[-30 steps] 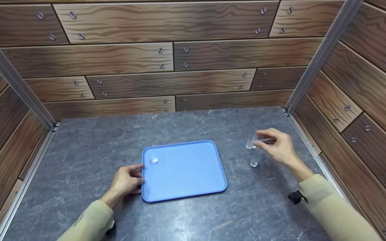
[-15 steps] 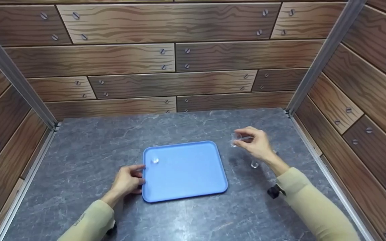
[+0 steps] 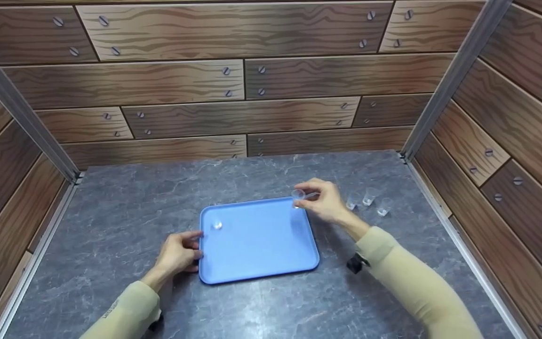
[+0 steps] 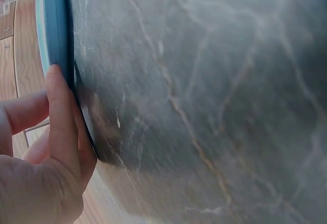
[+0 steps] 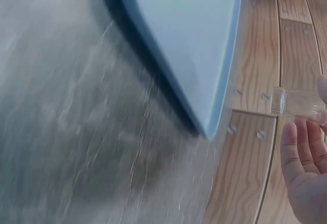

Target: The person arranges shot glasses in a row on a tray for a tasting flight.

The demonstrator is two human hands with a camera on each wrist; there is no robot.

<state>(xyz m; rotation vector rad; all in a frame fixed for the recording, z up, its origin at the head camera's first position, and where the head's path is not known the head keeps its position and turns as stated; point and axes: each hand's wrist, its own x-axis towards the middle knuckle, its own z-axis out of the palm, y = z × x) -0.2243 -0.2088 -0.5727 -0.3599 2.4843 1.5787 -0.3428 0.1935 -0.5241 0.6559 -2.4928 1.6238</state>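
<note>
While resting the left hand point(image 3: 177, 254) against a shallow, blue, plastic-looking rectangular tray point(image 3: 259, 245), holding a small, transparent, round-mouthed cup point(image 3: 298, 193) in the right hand point(image 3: 328, 202)

Grasping the transparent cup between the right thumb and fingertips, lining it up, from the head camera, with the tray's corner between 1 and 2 o'clock. Seeing it apart from the tray in the right wrist view, near 3 o'clock, sideways at the fingertips. Touching the tray's rim at 9 o'clock with the left fingers, laying them fairly straight and relaxed against the edge. Carrying a small, clear, glinting, cup-like piece point(image 3: 217, 225) inside the tray, between 9 and 10 o'clock from its middle; not making out its shape exactly. Seeing three small, clear, tapered cups point(image 3: 368, 197) grouped on a dark grey, white-veined, marble-patterned tabletop point(image 3: 257, 308), between 2 and 3 o'clock from the tray, well apart from its rim. Wearing pale yellow-green long sleeves point(image 3: 407, 273), reaching in from 7 and 5 o'clock, with a small black device point(image 3: 354, 263) sitting at the right cuff. Facing a brown, plank-patterned wall point(image 3: 252, 77) at 12 o'clock.
</note>
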